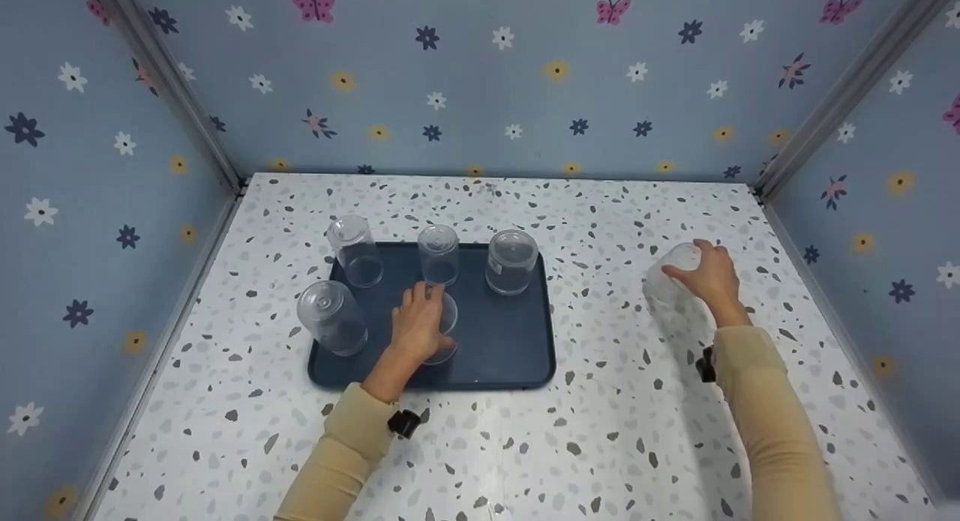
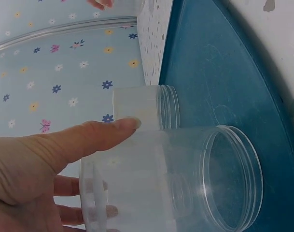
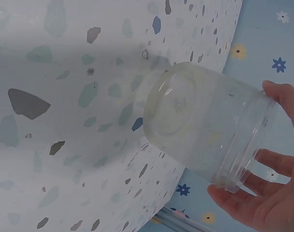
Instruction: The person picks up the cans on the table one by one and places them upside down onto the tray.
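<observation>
My left hand [image 1: 417,324] holds a clear plastic jar [image 2: 185,179] around its base end, with the thumb on one side and fingers on the other. This jar is mouth down at the dark blue tray [image 1: 499,348]; whether its rim touches the tray, I cannot tell. Off to the right, my right hand [image 1: 712,277] grips another clear jar [image 3: 200,121] by its threaded mouth. That jar tilts, its base toward the speckled table [image 1: 600,431] and at or close to the surface.
More clear jars stand upside down on the tray: one at back left [image 1: 356,252], one at back middle [image 1: 439,257], one at back right [image 1: 511,262] and one at front left [image 1: 334,318]. Flower-patterned walls [image 1: 480,78] enclose the table's back and sides.
</observation>
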A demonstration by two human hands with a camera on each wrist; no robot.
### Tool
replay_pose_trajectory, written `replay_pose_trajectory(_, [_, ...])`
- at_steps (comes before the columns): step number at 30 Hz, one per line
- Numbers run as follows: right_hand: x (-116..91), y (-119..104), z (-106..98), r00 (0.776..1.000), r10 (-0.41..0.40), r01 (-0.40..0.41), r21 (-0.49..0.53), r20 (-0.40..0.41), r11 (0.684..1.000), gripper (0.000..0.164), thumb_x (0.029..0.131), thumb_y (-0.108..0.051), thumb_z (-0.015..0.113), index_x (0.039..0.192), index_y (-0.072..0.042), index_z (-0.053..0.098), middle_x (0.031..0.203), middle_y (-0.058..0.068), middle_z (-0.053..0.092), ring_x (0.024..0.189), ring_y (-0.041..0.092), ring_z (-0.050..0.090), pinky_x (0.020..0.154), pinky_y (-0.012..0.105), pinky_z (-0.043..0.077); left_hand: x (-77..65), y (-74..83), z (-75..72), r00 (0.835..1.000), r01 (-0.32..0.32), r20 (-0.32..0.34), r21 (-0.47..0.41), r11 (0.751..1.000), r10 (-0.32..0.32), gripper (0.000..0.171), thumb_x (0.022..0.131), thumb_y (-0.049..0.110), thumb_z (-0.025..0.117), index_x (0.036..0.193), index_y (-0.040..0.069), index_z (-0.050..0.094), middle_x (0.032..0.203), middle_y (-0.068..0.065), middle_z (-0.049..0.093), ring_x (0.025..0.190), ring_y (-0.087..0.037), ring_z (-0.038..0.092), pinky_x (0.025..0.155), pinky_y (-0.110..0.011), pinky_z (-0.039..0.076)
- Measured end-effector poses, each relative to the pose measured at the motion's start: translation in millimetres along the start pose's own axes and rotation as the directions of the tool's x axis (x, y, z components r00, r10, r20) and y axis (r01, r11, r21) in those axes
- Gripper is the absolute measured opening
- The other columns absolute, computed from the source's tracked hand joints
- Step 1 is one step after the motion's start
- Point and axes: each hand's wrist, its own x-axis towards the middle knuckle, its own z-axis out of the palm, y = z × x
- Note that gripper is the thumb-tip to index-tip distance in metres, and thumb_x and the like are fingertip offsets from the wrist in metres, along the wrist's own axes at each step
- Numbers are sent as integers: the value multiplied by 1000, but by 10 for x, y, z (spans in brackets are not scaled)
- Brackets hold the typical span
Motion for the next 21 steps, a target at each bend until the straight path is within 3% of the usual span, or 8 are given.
replay_pose_trajectory(6, [-32,-73,21,998,-23,26,59,-52,998,80,77,-38,66,134,5,30,129,34,30,115,47,32,90,57,30,-2,-12,-12,1000,-6,14,-7,1000,7,90,57,22,84,131,1,38,129,-23,33,119,-39,30,87,-58,31])
replay_pose_trajectory(14, [-95,-185,91,987,-67,86,129,-149,988,78,76,-39,67,134,1,34,123,29,37,112,43,37,91,56,30,-1,-15,0,1000,7,14,-23,1000,-7,96,56,29,84,135,3,34,133,-24,28,124,-41,23,92,-62,24])
replay_pose_trajectory(21, [-146,-261,166,969,-91,142,220,-228,965,75,75,-34,69,133,2,36,122,25,41,109,38,41,90,48,35,-18,13,-18,999,10,31,-60,998,-8,99,58,35,81,136,1,30,135,-26,27,127,-41,18,95,-63,18])
